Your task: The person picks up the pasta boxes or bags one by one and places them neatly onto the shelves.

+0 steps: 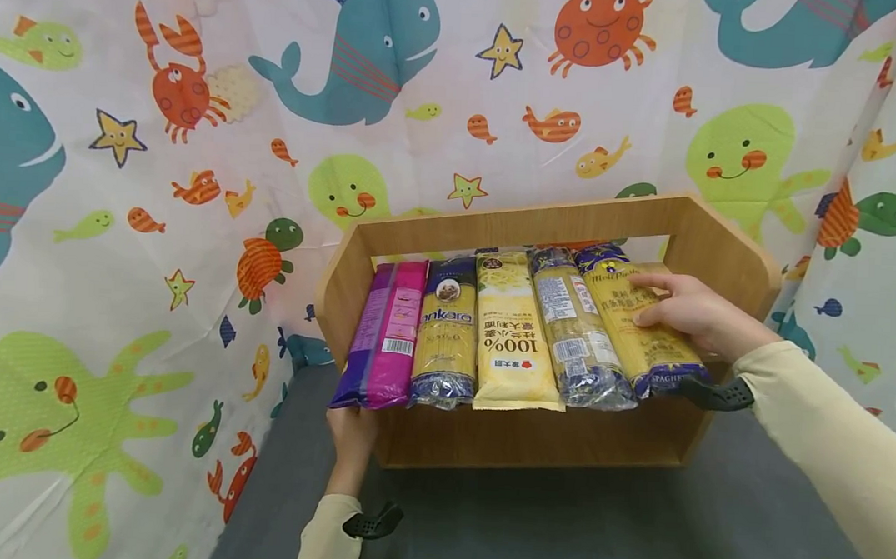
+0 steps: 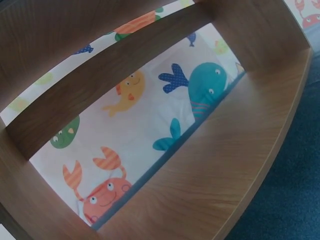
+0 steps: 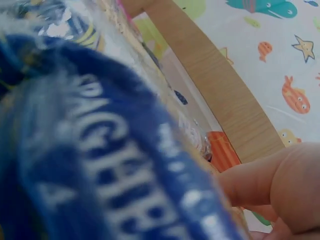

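Note:
A row of pasta packs lies on the upper level of a wooden shelf (image 1: 540, 223) in the head view. My right hand (image 1: 690, 311) rests on the rightmost spaghetti pack (image 1: 627, 308), its index finger and thumb lying on the yellow front. Close up, the right wrist view shows the blue end of that spaghetti pack (image 3: 115, 150) and part of my right hand (image 3: 270, 190) touching it. My left hand (image 1: 353, 434) is at the lower end of the leftmost pink and purple pack (image 1: 393, 335); its fingers are hidden beneath.
Between the outer packs lie an Ankara pasta pack (image 1: 447, 329), a cream pack (image 1: 516, 332) and a clear-wrapped pack (image 1: 577, 327). The left wrist view shows the wooden lower level (image 2: 215, 160) with raised sides. A patterned curtain (image 1: 438, 162) hangs behind; dark grey cloth (image 1: 528, 516) lies below.

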Demonstrator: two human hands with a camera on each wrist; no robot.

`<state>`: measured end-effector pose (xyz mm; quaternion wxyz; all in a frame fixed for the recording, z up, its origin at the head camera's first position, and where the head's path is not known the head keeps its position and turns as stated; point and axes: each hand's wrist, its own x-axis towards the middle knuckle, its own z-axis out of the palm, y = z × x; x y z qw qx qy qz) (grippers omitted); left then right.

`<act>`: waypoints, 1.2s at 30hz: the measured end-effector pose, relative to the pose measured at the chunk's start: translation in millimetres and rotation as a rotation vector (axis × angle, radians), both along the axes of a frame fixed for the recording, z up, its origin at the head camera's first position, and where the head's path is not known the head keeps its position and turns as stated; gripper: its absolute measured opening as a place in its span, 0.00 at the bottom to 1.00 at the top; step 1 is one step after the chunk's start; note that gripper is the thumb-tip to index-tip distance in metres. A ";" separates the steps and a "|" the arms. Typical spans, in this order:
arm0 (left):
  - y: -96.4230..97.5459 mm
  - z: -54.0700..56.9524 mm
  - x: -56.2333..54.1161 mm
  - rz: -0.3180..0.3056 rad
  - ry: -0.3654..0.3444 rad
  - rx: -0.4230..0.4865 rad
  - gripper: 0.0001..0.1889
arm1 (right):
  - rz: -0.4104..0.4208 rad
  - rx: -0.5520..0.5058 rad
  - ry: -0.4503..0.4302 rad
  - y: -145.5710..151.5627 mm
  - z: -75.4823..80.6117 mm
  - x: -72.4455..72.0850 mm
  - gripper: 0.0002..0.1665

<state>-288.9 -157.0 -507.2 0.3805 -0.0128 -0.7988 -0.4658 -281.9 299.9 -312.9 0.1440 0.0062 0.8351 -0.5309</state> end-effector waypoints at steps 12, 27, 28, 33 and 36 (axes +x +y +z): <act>-0.6 -0.9 0.3 0.009 -0.018 0.010 0.04 | 0.023 0.324 0.179 -9.5 -2.0 2.7 0.46; -3.4 0.5 0.3 0.007 -0.010 -0.002 0.05 | 0.019 0.334 0.190 -9.8 -0.7 7.7 0.45; -3.0 0.6 0.7 0.011 -0.009 -0.005 0.05 | 0.017 0.345 0.188 -10.0 -0.4 8.1 0.45; -1.4 0.2 1.8 0.018 -0.007 -0.011 0.05 | -0.020 0.490 0.220 -11.6 4.5 15.2 0.46; -1.4 1.1 1.7 0.008 -0.002 -0.001 0.05 | -0.044 0.593 0.284 -11.8 8.0 27.3 0.46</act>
